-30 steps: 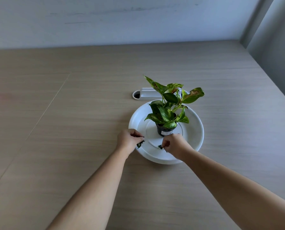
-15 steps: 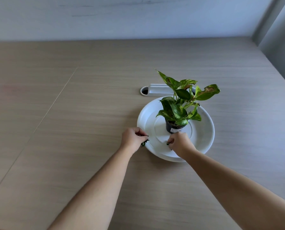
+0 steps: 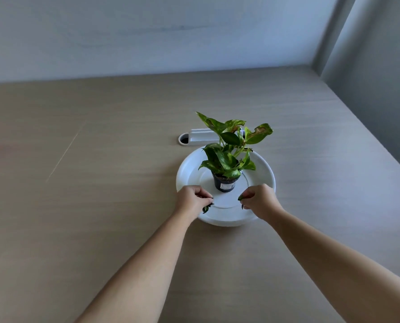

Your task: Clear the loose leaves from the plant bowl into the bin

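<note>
A wide white plant bowl (image 3: 263, 170) sits on the wooden table, with a small green plant (image 3: 229, 149) in a black pot (image 3: 225, 183) at its middle. My left hand (image 3: 190, 199) hovers over the bowl's near left rim, fingers curled round dark loose leaves (image 3: 206, 208) that stick out below the fingertips. My right hand (image 3: 259, 199) is over the bowl's near right part, and its fingertips pinch a small dark leaf (image 3: 241, 197). The bowl floor between my hands is bare white. No bin is in view.
A white cable grommet strip (image 3: 197, 139) is set into the table just behind the bowl. Walls close the table at the back and on the right. Bare wooden table (image 3: 77, 183) spreads to the left and towards me.
My right hand has lifted from the bowl floor and moved right with a leaf pinched in it. My left hand still holds its leaves at the left rim. The camera has tilted up.
</note>
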